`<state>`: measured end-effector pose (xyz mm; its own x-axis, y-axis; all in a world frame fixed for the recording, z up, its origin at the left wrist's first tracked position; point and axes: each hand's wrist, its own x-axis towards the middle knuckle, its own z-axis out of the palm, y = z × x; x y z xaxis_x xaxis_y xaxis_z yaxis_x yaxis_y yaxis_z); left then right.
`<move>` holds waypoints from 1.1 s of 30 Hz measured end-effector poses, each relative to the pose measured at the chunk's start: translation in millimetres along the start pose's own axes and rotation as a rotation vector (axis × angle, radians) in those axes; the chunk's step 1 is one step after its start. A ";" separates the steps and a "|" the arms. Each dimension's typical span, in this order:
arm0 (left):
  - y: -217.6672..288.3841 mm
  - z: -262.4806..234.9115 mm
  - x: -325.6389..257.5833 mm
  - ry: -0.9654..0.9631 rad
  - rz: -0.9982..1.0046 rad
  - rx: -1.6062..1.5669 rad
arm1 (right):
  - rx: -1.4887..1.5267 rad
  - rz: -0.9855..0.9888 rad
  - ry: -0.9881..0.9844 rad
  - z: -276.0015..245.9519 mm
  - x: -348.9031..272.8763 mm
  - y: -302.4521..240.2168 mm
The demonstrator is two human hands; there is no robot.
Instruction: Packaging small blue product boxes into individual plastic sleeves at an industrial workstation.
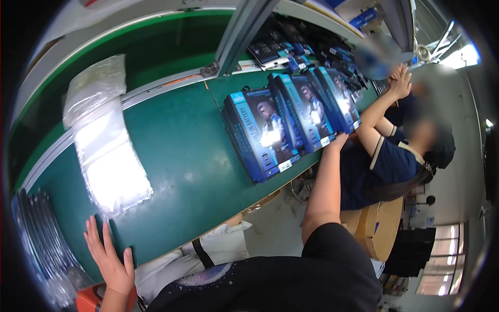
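The right hand (340, 141) is stretched far out to a row of blue retail boxes (291, 122) lying overlapped on the green table (182, 166). Its fingers are laid against the near edge of the row; whether they are curled round a box or merely pressed to it cannot be told, since the hand is seen end-on and small. The left hand (110, 257) is spread flat, fingers wide, on the table's near edge, with nothing held, just below a stack of clear plastic bags (106, 156). The step in hand is judged to be the gathering or shifting of the box row. For the next move, a firm hold on the nearest box is called for, so that the overlapped ones are not scattered. A co-worker's raised hands (400, 80) are seen beyond, apart from the boxes.
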<state>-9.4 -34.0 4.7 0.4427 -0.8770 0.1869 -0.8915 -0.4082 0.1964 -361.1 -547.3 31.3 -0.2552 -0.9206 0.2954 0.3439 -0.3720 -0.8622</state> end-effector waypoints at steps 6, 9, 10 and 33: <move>36.0 -63.5 -7.3 0.012 -0.045 0.019 | 0.079 0.147 -0.148 -4.7 -14.3 4.7; 57.1 -80.1 -6.8 0.047 -0.066 0.049 | -0.033 0.089 -0.131 14.9 -35.4 -15.9; 65.0 -82.2 -1.8 0.073 -0.074 0.061 | -0.035 0.086 -0.185 5.0 -7.6 4.1; -0.2 -53.3 -41.1 0.232 0.075 0.092 | -1.718 1.010 0.730 -438.6 -351.9 -233.2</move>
<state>-22.3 15.6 48.3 0.3752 -0.8286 0.4155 -0.9232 -0.3745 0.0869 -747.8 -84.6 -52.0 -0.9229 -0.3257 -0.2055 -0.3041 0.9437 -0.1303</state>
